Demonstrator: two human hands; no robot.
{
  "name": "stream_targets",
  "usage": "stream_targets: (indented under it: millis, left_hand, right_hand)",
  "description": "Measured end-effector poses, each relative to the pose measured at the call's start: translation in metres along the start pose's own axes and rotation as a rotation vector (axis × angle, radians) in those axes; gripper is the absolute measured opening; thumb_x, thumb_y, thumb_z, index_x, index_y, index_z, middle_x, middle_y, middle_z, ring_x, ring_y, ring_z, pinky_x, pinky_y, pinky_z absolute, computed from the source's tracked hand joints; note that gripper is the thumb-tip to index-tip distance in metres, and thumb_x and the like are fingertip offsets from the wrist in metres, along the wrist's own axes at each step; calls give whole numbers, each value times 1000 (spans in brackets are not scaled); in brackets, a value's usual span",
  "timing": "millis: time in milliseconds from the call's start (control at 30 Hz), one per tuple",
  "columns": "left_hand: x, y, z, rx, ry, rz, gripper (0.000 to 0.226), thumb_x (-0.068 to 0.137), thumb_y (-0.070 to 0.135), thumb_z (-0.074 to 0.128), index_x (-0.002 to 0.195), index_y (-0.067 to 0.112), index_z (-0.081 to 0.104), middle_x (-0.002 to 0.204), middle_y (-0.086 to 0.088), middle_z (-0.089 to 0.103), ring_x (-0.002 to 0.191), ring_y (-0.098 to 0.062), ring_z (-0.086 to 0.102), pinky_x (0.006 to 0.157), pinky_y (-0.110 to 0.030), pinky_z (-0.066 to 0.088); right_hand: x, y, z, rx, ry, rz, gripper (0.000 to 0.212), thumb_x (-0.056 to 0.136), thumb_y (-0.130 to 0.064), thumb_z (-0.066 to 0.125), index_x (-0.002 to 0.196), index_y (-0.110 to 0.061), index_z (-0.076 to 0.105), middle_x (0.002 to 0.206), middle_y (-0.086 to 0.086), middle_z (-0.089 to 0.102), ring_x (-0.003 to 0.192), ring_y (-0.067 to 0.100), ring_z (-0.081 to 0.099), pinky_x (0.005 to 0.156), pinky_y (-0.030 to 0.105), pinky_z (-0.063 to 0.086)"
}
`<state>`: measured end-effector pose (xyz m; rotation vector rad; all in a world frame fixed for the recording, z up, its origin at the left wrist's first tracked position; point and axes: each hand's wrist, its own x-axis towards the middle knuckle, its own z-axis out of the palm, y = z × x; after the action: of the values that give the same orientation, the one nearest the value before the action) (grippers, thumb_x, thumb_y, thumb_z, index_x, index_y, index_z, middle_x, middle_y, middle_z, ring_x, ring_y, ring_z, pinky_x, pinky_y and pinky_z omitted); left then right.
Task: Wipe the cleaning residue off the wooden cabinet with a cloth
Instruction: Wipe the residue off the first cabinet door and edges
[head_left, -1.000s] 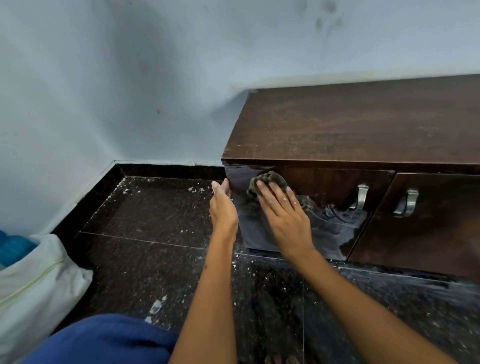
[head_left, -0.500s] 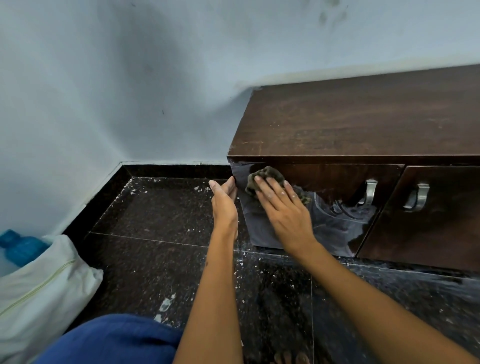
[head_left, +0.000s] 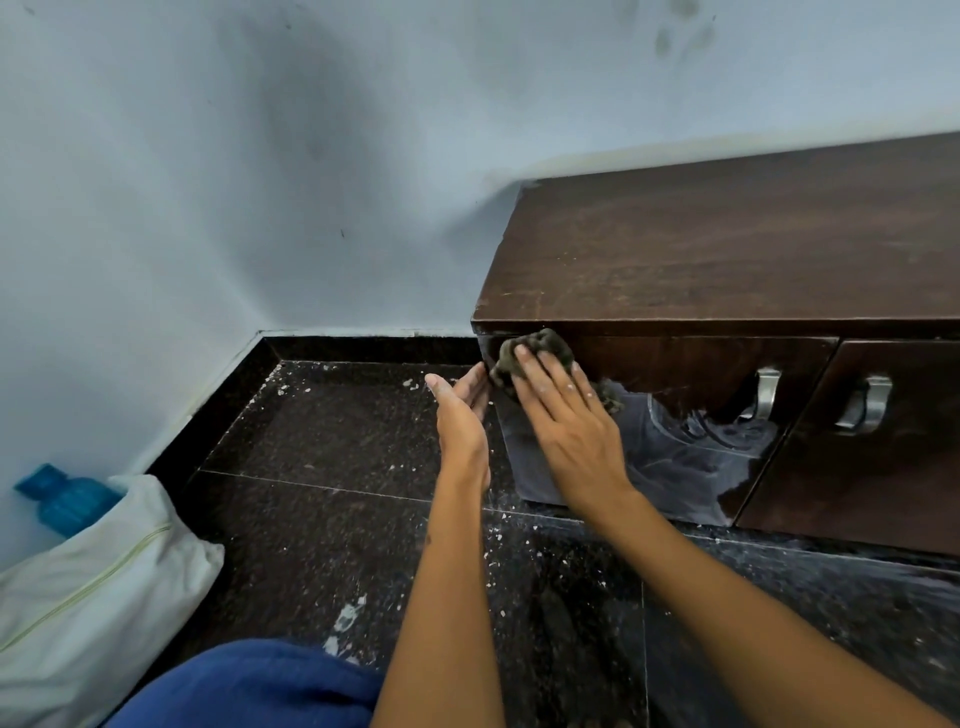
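A low dark wooden cabinet (head_left: 727, 249) stands against the wall on the right. Its glossy left door (head_left: 685, 457) reflects light. My right hand (head_left: 566, 426) presses a crumpled dark grey-green cloth (head_left: 540, 345) flat against the top left corner of that door, fingers spread over it. My left hand (head_left: 462, 415) rests upright with straight fingers against the cabinet's left edge, holding nothing.
Two metal handles (head_left: 766, 392) (head_left: 865, 405) sit on the doors to the right. The dark speckled floor (head_left: 332, 457) carries white flecks. A white bag (head_left: 88, 587) with a blue bottle (head_left: 65, 501) lies at the left wall. Blue fabric (head_left: 249, 686) covers my knee below.
The cloth and my right hand have slid up toward the door's top left corner. My left hand stayed at the cabinet's side edge. The view shifted slightly.
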<state>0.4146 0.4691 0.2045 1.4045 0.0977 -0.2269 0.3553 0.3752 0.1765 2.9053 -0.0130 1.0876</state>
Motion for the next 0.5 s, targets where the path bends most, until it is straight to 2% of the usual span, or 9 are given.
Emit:
stream_targets:
  millis: [67,167,267,300,333,400,467,500]
  left_hand:
    - [3,3,0,-21,0,6,75,97,50,-1,130,8,52,137,-10,51,131,-21,43,99,-23,26]
    - [2,3,-1,-88,16,-34,77,96,53,-1,133,9,49,140,-11,48,132,-22,41,109,-31,25]
    - [-1,1,-3,-226,4,-105,77,94,57,0,142,9,37,144,-12,43,134,-24,39,111,-34,30]
    - [-2,2,-3,-280,1,-123,76,94,58,0,144,10,34,145,-11,41,134,-24,38,108,-34,32]
    - [-3,3,-3,-325,1,-135,76,94,58,0,145,11,31,146,-11,39,135,-24,37,108,-34,31]
    - [-4,5,-2,-370,28,-134,74,95,57,2,146,10,26,148,-14,36,136,-27,36,112,-38,27]
    - [-3,4,0,-343,73,-106,73,95,56,2,146,8,26,144,-16,41,134,-27,39,114,-40,21]
    - [-3,4,1,-304,96,-88,73,96,55,1,145,8,28,142,-15,44,133,-26,41,114,-40,19]
  right_hand:
    - [7,0,-2,14,0,5,51,85,-5,38,134,-4,50,146,10,43,133,26,44,108,44,36]
    - [18,-14,-5,-40,-124,-63,54,87,-11,46,141,-9,42,151,4,34,139,20,34,114,39,30]
    - [28,-25,0,-79,-268,-149,56,97,-17,30,151,-9,14,160,1,6,147,18,6,118,37,0]
    - [30,-26,1,-99,-302,-178,56,99,-18,27,151,-8,8,160,2,0,147,18,0,116,37,-6]
    - [32,-25,2,-127,-303,-196,57,99,-19,28,151,-9,8,160,2,0,147,18,0,115,37,-7]
    - [29,-19,-3,-186,-252,-173,56,95,-20,38,149,-11,24,158,0,16,145,16,16,118,36,10]
    - [17,-10,-5,-180,-120,-61,50,90,-17,43,139,-14,45,150,0,37,138,16,36,113,37,31]
    - [8,-6,-5,-154,-50,3,48,88,-13,41,136,-12,50,147,2,42,134,18,42,110,40,35]
